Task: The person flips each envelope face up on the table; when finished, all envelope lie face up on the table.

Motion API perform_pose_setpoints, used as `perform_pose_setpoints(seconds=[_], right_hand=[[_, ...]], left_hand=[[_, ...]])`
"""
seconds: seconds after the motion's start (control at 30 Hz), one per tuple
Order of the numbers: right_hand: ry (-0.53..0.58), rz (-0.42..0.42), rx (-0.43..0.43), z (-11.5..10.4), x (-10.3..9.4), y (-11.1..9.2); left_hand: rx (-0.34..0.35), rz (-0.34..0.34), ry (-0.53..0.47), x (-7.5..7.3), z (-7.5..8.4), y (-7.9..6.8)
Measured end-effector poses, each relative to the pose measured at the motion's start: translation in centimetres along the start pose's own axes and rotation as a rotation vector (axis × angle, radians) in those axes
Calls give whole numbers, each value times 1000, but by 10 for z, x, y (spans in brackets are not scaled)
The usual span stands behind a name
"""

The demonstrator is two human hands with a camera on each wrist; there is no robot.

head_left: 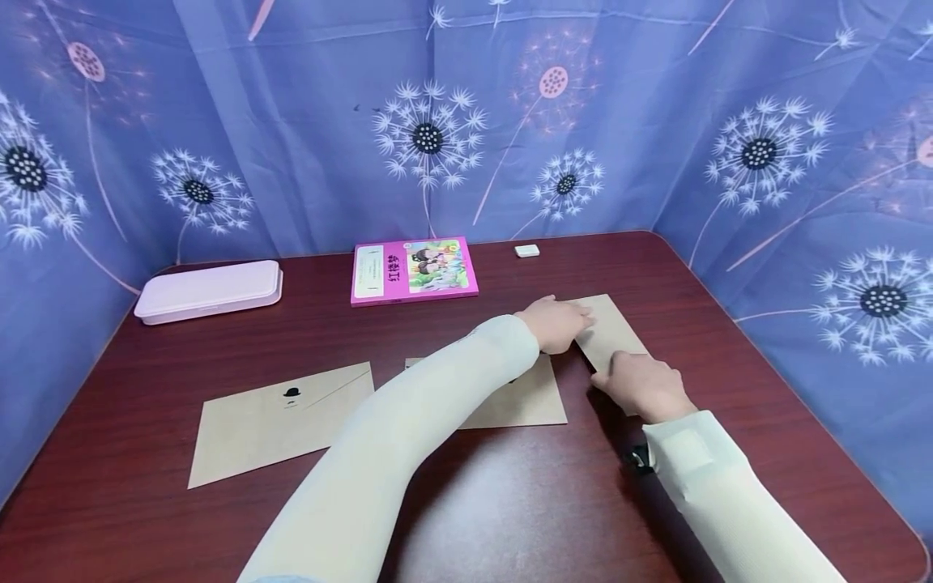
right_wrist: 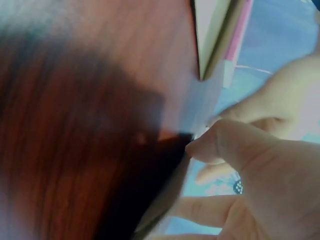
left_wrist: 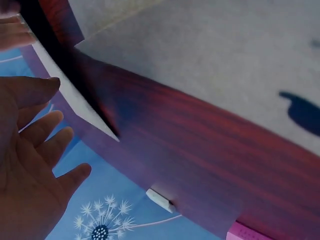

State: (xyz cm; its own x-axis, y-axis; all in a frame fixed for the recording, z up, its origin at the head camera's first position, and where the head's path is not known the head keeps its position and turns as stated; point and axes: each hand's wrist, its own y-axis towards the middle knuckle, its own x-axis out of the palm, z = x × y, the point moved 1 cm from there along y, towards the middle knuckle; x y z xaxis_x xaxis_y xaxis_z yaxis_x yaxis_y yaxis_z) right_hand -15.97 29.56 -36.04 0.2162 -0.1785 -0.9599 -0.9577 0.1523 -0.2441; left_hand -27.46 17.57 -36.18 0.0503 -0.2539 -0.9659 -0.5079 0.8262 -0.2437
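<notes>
On the right of the table, a kraft-paper envelope [head_left: 608, 324] lies under both hands in the head view. My right hand [head_left: 645, 387] pinches its near left edge; in the right wrist view the thumb is on one side of the envelope [right_wrist: 170, 192] and the fingers are on the other. My left hand [head_left: 555, 324] touches its far left part with fairly straight, spread fingers. The left wrist view shows that left hand [left_wrist: 32, 160] beside the envelope's pale edge [left_wrist: 82, 110], which stands tilted off the table there.
Another envelope [head_left: 510, 405] lies in the middle, partly behind the left sleeve, and one with a hat print [head_left: 291, 421] is at left. Along the back are a pale pink case [head_left: 207, 293], a pink book [head_left: 414, 271] and a small white block [head_left: 527, 251]. A patterned curtain [head_left: 306, 105] surrounds the table.
</notes>
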Motion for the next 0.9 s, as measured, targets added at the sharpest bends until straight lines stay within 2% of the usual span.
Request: perform_pose_setpoints(seconds=[0.2,0.4,0.7,0.9], right_hand=[[58,-42,-63,6,-10,-2],[105,-31,-118,16,-15,-4],[188,39,-129,39,-27,-14],[223,172,-158,61,-36,-22]], left_hand=[[-4,-4,-53,3,-4,-6],[23,51,-83,8,-8,-5],[79,164,-131,10,-12,-3],[109,233,-148,5,-14,-11]])
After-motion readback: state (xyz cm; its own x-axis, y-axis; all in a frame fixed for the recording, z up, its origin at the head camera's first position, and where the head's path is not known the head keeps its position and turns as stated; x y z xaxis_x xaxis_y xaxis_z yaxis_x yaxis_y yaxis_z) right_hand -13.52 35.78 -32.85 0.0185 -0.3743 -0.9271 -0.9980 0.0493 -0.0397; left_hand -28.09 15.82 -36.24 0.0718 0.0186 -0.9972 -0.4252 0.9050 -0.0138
